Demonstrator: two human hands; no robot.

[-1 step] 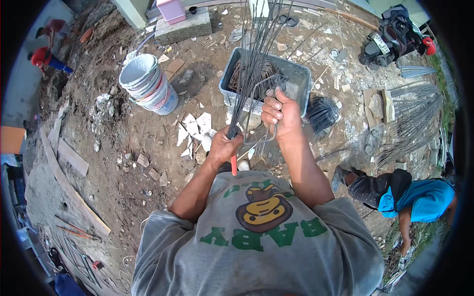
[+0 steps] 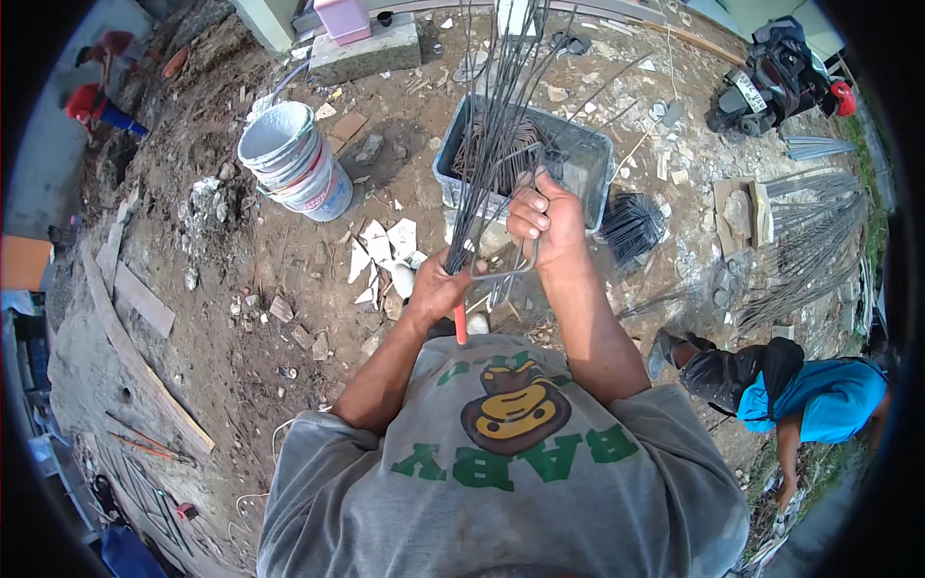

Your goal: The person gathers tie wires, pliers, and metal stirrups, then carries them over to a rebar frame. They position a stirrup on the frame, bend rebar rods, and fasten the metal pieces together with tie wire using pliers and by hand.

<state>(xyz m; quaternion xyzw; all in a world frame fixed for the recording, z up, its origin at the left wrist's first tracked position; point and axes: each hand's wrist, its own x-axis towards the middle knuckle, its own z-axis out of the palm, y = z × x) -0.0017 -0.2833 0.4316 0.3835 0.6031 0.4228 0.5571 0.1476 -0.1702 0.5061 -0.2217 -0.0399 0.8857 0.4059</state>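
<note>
The left hand (image 2: 445,284) is closed around the base of a wire bundle (image 2: 496,125) and a red-handled tool (image 2: 461,323), the right hand (image 2: 544,222) grips the wires just above, over a grey tub (image 2: 588,159) on the ground beside a white bucket (image 2: 294,159).

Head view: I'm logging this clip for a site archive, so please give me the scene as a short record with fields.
Setting: outdoor dirt ground strewn with rubble and planks
Left hand: closed around the lower end of a bundle of thin steel rods, with a red-handled tool in the same grip
Right hand: fingers curled around the rods and a bent rod loop
Behind the hands: grey crate holding bent wire pieces
Left of the crate: stacked white buckets
Far right: a person in a blue top, crouched; more rods lying on the ground
</note>
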